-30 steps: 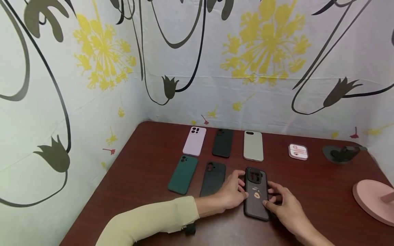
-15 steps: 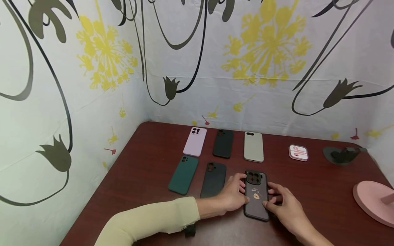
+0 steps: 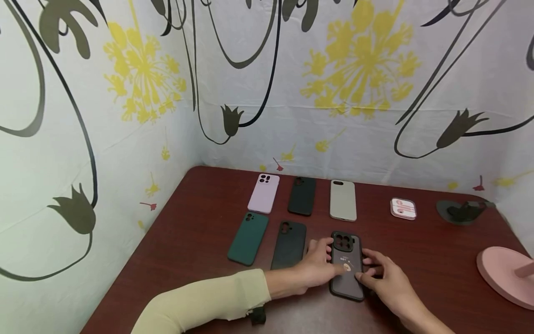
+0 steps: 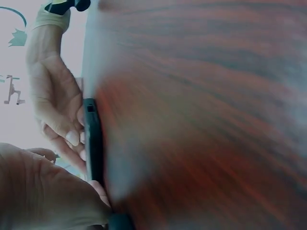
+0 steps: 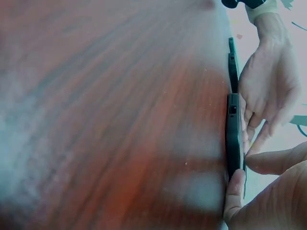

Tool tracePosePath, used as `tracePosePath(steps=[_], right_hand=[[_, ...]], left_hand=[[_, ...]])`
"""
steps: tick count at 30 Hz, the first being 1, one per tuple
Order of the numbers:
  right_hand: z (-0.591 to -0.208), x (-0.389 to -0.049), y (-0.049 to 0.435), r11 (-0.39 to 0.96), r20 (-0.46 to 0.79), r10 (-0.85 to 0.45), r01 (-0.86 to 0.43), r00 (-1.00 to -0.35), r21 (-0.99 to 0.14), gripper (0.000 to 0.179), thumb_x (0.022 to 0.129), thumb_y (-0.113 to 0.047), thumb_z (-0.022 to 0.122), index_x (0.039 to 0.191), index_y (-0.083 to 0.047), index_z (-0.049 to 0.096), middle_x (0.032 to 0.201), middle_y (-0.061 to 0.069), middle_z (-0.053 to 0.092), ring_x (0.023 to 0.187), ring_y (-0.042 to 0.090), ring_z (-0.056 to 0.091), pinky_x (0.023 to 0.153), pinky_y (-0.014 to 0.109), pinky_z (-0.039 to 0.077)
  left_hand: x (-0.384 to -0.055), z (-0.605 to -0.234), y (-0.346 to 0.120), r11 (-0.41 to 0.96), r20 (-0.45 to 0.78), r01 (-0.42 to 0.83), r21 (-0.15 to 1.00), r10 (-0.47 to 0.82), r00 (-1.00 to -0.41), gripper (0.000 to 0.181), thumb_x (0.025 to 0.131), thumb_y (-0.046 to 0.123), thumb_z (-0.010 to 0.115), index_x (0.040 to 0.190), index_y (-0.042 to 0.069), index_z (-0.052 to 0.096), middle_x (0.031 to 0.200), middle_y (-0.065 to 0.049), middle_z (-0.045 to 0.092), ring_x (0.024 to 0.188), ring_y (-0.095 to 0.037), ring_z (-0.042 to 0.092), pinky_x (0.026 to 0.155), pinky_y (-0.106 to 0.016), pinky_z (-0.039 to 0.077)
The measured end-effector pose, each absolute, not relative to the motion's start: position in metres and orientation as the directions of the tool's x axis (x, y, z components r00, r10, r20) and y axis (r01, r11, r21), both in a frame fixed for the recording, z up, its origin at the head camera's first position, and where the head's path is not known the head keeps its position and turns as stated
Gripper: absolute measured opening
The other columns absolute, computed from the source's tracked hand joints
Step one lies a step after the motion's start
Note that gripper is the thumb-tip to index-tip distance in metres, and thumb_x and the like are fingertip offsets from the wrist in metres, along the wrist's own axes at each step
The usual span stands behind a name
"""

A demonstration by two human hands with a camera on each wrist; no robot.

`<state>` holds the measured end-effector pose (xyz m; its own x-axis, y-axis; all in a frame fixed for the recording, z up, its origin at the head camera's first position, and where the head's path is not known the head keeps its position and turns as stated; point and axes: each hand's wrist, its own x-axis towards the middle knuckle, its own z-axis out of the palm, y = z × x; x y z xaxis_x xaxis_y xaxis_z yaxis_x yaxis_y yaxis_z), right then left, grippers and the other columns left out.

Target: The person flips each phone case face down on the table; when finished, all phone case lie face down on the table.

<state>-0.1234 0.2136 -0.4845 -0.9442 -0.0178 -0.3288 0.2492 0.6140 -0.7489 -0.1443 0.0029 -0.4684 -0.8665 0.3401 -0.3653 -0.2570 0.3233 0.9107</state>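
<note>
A black-framed phone case (image 3: pixel 349 286) with a translucent dark back, a camera cutout and a small printed figure lies flat on the table. My left hand (image 3: pixel 315 267) holds its left side, the fingers along the edge and the thumb reaching over the back. On the opposite side my right hand (image 3: pixel 389 281) grips the right edge between thumb and fingers. The case's thin side (image 5: pixel 233 132) shows upright in the right wrist view because that camera is turned. Just left of my left hand is a dark grey phone case (image 3: pixel 288 246), partly covered by that hand.
A green case (image 3: pixel 249 239) lies at the left. Behind stand a row of lilac (image 3: pixel 263 194), black (image 3: pixel 302 196) and light grey (image 3: pixel 343 201) cases. Boxed earphones (image 3: pixel 403 208), a dark stand (image 3: pixel 463 211) and a pink round base (image 3: pixel 505 273) are on the right.
The black-framed case's top end has shifted slightly toward me and the case now lies flatter. My left thumb has moved from its edge across its back. My right hand has barely moved.
</note>
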Motion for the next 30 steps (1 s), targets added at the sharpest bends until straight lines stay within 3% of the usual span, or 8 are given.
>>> tracePosePath(steps=[4,10,14,21,25,30], right_hand=[[-0.485,-0.123,0.214,0.583,-0.37,-0.02,0.29,-0.929,-0.759,0.078,0.099,-0.03,0.076,0.161,-0.003,0.037,0.145,0.022,0.053,0.112,0.021,0.064,0.068,0.031,0.059],[-0.484,-0.125,0.215,0.565,-0.397,-0.026,0.314,-0.917,-0.763,0.077,0.102,-0.038,0.071,0.162,-0.004,0.036,0.147,0.021,0.051,0.117,0.024,0.063,0.071,0.032,0.06],[-0.48,-0.126,0.219,0.542,-0.418,-0.045,0.33,-0.907,-0.773,0.08,0.104,-0.042,0.068,0.163,-0.003,0.031,0.15,0.024,0.049,0.117,0.024,0.064,0.074,0.033,0.06],[-0.465,-0.127,0.242,0.479,-0.484,-0.061,0.4,-0.873,-0.781,0.076,0.109,-0.046,0.056,0.163,-0.001,0.027,0.146,0.021,0.055,0.109,0.015,0.065,0.077,0.037,0.062],[-0.459,-0.128,0.259,0.546,-0.459,-0.053,0.36,-0.887,-0.757,0.077,0.108,-0.054,0.054,0.163,-0.006,0.03,0.156,0.023,0.048,0.109,0.008,0.064,0.078,0.034,0.062],[-0.452,-0.131,0.283,0.652,-0.354,-0.062,0.231,-0.933,-0.722,0.077,0.11,-0.054,0.05,0.163,-0.002,0.028,0.159,0.03,0.042,0.103,-0.005,0.063,0.078,0.029,0.063]], left_hand=[[-0.141,-0.462,0.003,0.322,-0.423,-0.32,0.891,0.335,-0.842,0.07,0.093,0.029,0.077,0.155,0.022,0.044,0.137,0.0,0.045,0.127,-0.021,0.051,0.104,-0.047,0.051],[-0.135,-0.461,0.003,0.286,-0.442,-0.356,0.89,0.345,-0.828,0.074,0.095,0.032,0.075,0.159,0.021,0.04,0.148,-0.001,0.041,0.14,-0.026,0.047,0.113,-0.05,0.047],[-0.133,-0.46,0.002,0.253,-0.427,-0.353,0.901,0.364,-0.828,0.075,0.097,0.032,0.073,0.162,0.021,0.037,0.152,-0.004,0.04,0.144,-0.03,0.046,0.116,-0.052,0.045],[-0.128,-0.447,-0.008,0.168,-0.335,-0.293,0.941,0.369,-0.867,0.066,0.099,0.028,0.072,0.157,0.019,0.043,0.158,-0.008,0.041,0.149,-0.033,0.042,0.119,-0.057,0.043],[-0.131,-0.434,-0.032,0.109,-0.259,-0.236,0.966,0.36,-0.896,0.066,0.101,0.028,0.069,0.16,0.018,0.04,0.165,-0.008,0.039,0.155,-0.035,0.037,0.124,-0.061,0.038],[-0.147,-0.416,-0.071,0.116,-0.186,-0.157,0.981,0.316,-0.93,0.065,0.104,0.033,0.066,0.161,0.021,0.038,0.169,-0.005,0.038,0.159,-0.031,0.032,0.127,-0.063,0.031]])
